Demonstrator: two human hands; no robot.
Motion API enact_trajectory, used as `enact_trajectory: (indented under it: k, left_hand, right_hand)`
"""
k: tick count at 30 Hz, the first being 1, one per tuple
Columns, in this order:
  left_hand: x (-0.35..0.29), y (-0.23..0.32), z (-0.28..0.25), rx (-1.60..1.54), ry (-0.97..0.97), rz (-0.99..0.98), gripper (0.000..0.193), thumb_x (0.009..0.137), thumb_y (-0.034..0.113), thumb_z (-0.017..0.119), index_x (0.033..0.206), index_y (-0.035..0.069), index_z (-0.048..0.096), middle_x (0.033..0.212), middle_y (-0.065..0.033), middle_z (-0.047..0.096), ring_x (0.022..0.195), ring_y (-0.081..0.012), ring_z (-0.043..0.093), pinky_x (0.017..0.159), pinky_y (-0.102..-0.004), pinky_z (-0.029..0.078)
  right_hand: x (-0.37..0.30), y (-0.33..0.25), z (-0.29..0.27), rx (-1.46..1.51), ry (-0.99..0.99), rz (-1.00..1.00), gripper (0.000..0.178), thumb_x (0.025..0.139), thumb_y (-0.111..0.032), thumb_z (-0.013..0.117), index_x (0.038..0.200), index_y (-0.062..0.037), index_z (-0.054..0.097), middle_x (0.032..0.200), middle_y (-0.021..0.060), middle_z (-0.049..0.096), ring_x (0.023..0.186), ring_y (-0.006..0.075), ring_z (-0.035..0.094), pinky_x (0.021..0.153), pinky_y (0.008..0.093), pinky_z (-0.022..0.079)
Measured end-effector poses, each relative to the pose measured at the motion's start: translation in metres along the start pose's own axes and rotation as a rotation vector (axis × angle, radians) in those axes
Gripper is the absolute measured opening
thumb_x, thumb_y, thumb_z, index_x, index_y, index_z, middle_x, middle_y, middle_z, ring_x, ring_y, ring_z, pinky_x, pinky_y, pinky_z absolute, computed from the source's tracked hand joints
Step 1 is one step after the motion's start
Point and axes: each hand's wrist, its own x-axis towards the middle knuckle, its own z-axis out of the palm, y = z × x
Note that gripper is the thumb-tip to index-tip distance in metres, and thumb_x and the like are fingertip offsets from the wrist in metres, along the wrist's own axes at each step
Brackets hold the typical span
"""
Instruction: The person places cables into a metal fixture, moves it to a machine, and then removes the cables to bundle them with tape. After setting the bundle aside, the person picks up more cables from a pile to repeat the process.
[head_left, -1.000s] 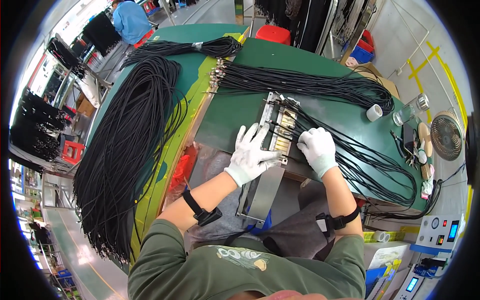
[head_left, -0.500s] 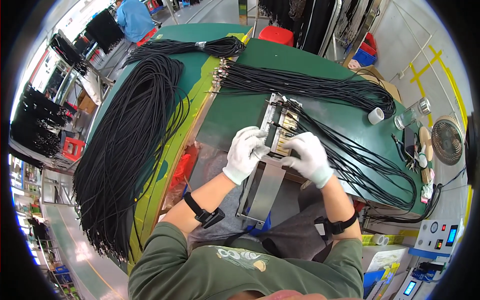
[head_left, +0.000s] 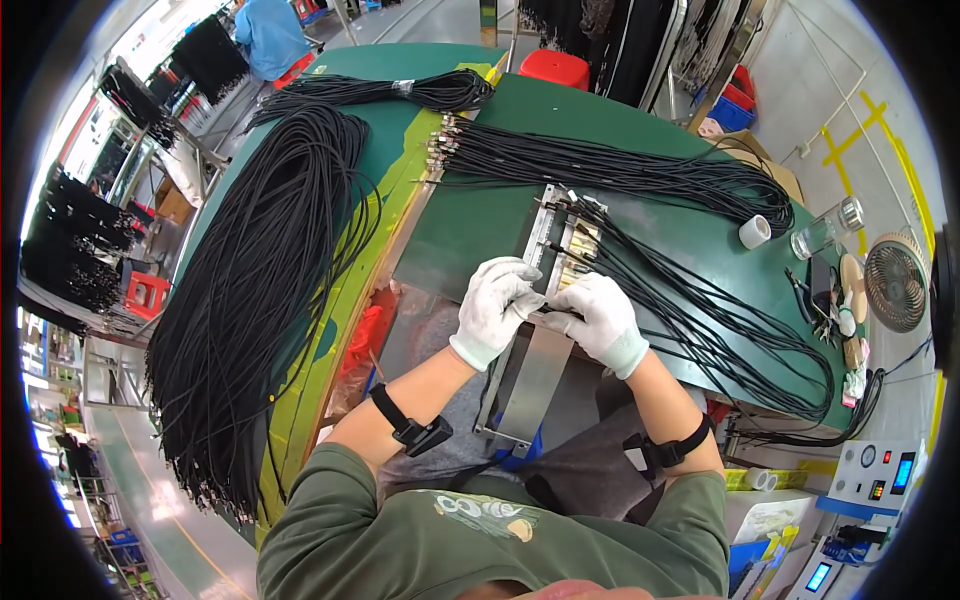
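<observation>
Here comes my right hand (head_left: 600, 318), swung in leftward to meet my left hand (head_left: 492, 312) at the near end of the metal jig (head_left: 582, 242): both are now on one spot, gloved fingertips pinching what looks like a black cable end (head_left: 546, 308), mostly hidden. Other black cables (head_left: 700, 287) stream right from the jig. Around us, the green table (head_left: 445, 240), the heavy cable heap (head_left: 260, 250) left, the far cable bundle (head_left: 610, 166), the fan (head_left: 895, 283) right, the glass jar (head_left: 824, 232), the white roll (head_left: 755, 232). In the way: my own fingers, and cables crowding my right hand.
</observation>
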Motion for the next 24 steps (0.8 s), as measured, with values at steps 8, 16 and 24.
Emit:
enact_trajectory:
  k: [8, 16, 24]
  left_hand:
    - [0.000, 0.001, 0.002, -0.046, -0.050, 0.003, 0.014, 0.087, 0.015, 0.070, 0.085, 0.003, 0.064, 0.107, -0.0123, 0.069, 0.110, -0.0310, 0.059, 0.096, -0.0400, 0.047]
    - [-0.002, -0.011, -0.009, 0.041, 0.100, -0.174, 0.015, 0.088, 0.016, 0.069, 0.084, 0.002, 0.066, 0.107, -0.0126, 0.069, 0.109, -0.0309, 0.060, 0.096, -0.0398, 0.047]
    - [0.003, -0.003, -0.004, 0.191, 0.101, -0.134, 0.014, 0.088, 0.017, 0.069, 0.093, 0.003, 0.070, 0.109, -0.0125, 0.070, 0.111, -0.0311, 0.061, 0.097, -0.0401, 0.047]
  right_hand:
    - [0.001, -0.005, 0.008, -0.074, 0.027, -0.013, 0.024, 0.076, -0.030, 0.077, 0.086, -0.0092, 0.069, 0.076, 0.0089, 0.065, 0.077, 0.0313, 0.061, 0.070, 0.0426, 0.047]
    - [-0.017, 0.018, -0.026, -0.098, -0.036, 0.090, 0.011, 0.081, -0.016, 0.074, 0.085, -0.0078, 0.069, 0.081, 0.0079, 0.066, 0.081, 0.0301, 0.060, 0.075, 0.0399, 0.047]
    - [-0.023, 0.022, -0.028, -0.108, -0.035, 0.123, 0.005, 0.080, -0.015, 0.072, 0.082, -0.0103, 0.070, 0.079, 0.0064, 0.066, 0.082, 0.0285, 0.060, 0.074, 0.0405, 0.046]
